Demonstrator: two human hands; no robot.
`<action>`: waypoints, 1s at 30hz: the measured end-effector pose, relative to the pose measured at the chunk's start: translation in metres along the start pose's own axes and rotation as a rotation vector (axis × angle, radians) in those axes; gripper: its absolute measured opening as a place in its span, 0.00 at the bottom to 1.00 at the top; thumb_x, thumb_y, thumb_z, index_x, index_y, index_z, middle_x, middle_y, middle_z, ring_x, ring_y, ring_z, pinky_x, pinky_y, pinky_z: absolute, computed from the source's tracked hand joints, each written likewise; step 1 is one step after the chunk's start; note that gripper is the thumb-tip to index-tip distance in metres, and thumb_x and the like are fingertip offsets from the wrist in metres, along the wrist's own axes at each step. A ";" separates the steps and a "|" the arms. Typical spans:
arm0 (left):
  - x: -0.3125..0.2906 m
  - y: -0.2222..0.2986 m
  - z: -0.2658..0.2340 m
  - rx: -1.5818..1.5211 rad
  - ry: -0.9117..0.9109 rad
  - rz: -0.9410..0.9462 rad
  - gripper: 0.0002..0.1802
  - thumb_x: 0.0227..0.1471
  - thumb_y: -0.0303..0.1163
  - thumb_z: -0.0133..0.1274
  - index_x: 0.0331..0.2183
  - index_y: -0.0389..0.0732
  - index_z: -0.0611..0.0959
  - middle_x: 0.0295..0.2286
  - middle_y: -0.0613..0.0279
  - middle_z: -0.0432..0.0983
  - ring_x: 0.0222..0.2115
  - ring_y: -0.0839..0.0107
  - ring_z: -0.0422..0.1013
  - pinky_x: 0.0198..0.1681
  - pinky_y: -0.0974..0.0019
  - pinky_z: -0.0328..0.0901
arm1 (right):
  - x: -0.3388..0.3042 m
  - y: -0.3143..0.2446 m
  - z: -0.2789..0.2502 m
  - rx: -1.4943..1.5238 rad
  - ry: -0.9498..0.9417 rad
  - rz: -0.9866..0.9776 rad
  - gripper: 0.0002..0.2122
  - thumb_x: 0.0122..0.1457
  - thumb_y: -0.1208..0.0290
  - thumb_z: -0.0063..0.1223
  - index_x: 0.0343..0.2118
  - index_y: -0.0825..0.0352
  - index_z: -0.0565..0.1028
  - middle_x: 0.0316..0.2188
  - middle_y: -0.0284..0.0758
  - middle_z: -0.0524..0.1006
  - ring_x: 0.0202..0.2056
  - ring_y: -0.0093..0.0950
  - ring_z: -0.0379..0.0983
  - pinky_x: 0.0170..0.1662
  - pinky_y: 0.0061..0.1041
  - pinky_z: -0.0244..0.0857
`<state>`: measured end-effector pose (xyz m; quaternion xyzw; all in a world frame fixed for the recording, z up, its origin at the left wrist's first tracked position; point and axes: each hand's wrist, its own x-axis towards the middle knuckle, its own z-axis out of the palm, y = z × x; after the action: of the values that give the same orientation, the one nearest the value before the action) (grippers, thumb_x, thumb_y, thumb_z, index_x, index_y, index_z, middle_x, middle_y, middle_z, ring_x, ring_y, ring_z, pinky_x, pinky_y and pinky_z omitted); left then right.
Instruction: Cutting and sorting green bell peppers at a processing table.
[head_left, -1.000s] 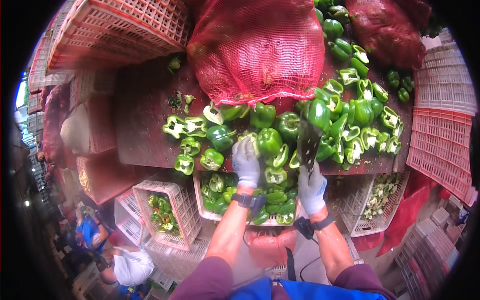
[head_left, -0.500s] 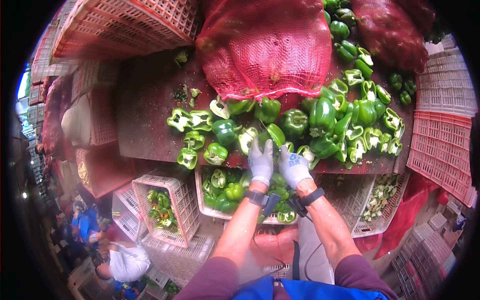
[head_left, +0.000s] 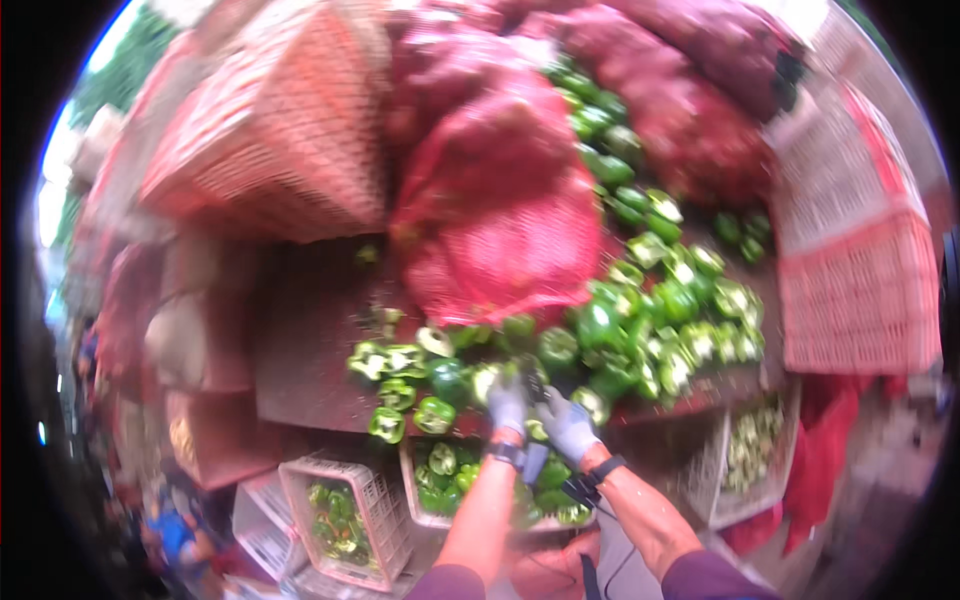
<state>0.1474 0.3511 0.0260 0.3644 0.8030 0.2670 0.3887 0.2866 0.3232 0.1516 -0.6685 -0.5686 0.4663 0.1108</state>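
Note:
Both my hands wear pale gloves and work at the front edge of a dark red table, smeared by motion. My left hand points forward beside a cut green bell pepper; its fingertips are too blurred to read. Close to its right, my right hand has curled fingers near a dark, slim shape that I cannot make out. A green pepper piece shows between the hands. Halved peppers lie to the left, and a heap of whole and cut peppers to the right.
A red mesh sack stands on the table ahead. Below the table edge sits a crate of peppers, with another pepper crate to its left. A crate of pale pieces stands at the right. Stacked crates flank the table.
The view has tilted up, so the table and hands appear lower and more of the sacks shows. The pepper at my left fingertips no longer shows there; a piece now appears between my hands.

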 end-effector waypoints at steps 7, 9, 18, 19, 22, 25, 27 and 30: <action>-0.011 0.013 -0.007 0.153 -0.041 0.094 0.41 0.50 0.38 0.67 0.61 0.34 0.69 0.54 0.36 0.68 0.54 0.44 0.69 0.60 0.52 0.63 | -0.087 0.061 -0.081 -0.195 0.636 0.071 0.18 0.64 0.65 0.48 0.56 0.59 0.70 0.31 0.47 0.80 0.33 0.50 0.78 0.37 0.49 0.71; -0.007 0.000 -0.003 0.130 -0.028 0.138 0.39 0.49 0.35 0.68 0.58 0.33 0.70 0.54 0.39 0.69 0.53 0.46 0.69 0.59 0.53 0.63 | -0.107 0.118 -0.117 -0.330 0.747 0.250 0.19 0.63 0.65 0.48 0.57 0.59 0.69 0.34 0.48 0.80 0.35 0.50 0.78 0.39 0.49 0.71; -0.022 -0.004 -0.085 -0.967 -0.528 -0.150 0.33 0.58 0.33 0.54 0.63 0.41 0.67 0.54 0.59 0.72 0.51 0.64 0.73 0.52 0.59 0.72 | -0.132 0.245 -0.128 -0.711 0.554 0.625 0.26 0.62 0.65 0.51 0.64 0.51 0.66 0.37 0.46 0.77 0.38 0.48 0.77 0.42 0.46 0.71; -0.025 -0.007 -0.095 -1.043 -0.579 -0.167 0.33 0.57 0.34 0.54 0.63 0.41 0.67 0.55 0.59 0.72 0.53 0.63 0.73 0.54 0.57 0.70 | -0.128 0.261 -0.123 -0.766 0.603 0.542 0.26 0.62 0.65 0.53 0.65 0.49 0.66 0.35 0.45 0.76 0.36 0.47 0.77 0.40 0.45 0.70; -0.033 -0.031 -0.120 -1.268 -0.663 -0.218 0.34 0.57 0.35 0.54 0.64 0.43 0.67 0.58 0.59 0.71 0.57 0.60 0.70 0.60 0.53 0.65 | -0.108 0.281 -0.120 -0.786 0.656 0.434 0.27 0.62 0.66 0.55 0.65 0.48 0.66 0.33 0.45 0.75 0.36 0.47 0.76 0.40 0.46 0.70; -0.050 -0.064 -0.159 -1.496 -0.649 -0.358 0.32 0.55 0.36 0.57 0.61 0.46 0.72 0.57 0.59 0.72 0.57 0.60 0.68 0.59 0.50 0.64 | -0.068 0.277 -0.113 -0.722 0.596 0.417 0.26 0.62 0.66 0.56 0.64 0.53 0.67 0.38 0.46 0.77 0.40 0.48 0.76 0.43 0.46 0.69; -0.064 -0.086 -0.167 -1.470 -0.586 -0.386 0.34 0.53 0.37 0.59 0.61 0.45 0.72 0.56 0.60 0.72 0.57 0.61 0.69 0.59 0.51 0.64 | -0.066 0.265 -0.103 -0.763 0.524 0.394 0.25 0.61 0.65 0.56 0.62 0.58 0.69 0.41 0.47 0.78 0.42 0.47 0.76 0.47 0.45 0.68; -0.099 -0.097 -0.174 -1.286 -0.496 -0.333 0.36 0.50 0.38 0.62 0.60 0.44 0.71 0.55 0.61 0.72 0.54 0.62 0.70 0.59 0.53 0.65 | -0.068 0.169 -0.068 -0.669 0.517 0.066 0.23 0.58 0.66 0.61 0.57 0.64 0.73 0.48 0.47 0.78 0.48 0.46 0.75 0.54 0.45 0.66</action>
<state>0.0109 0.1904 0.0964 -0.0151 0.4192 0.5344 0.7338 0.4542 0.2348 0.1078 -0.7806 -0.6203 0.0762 0.0115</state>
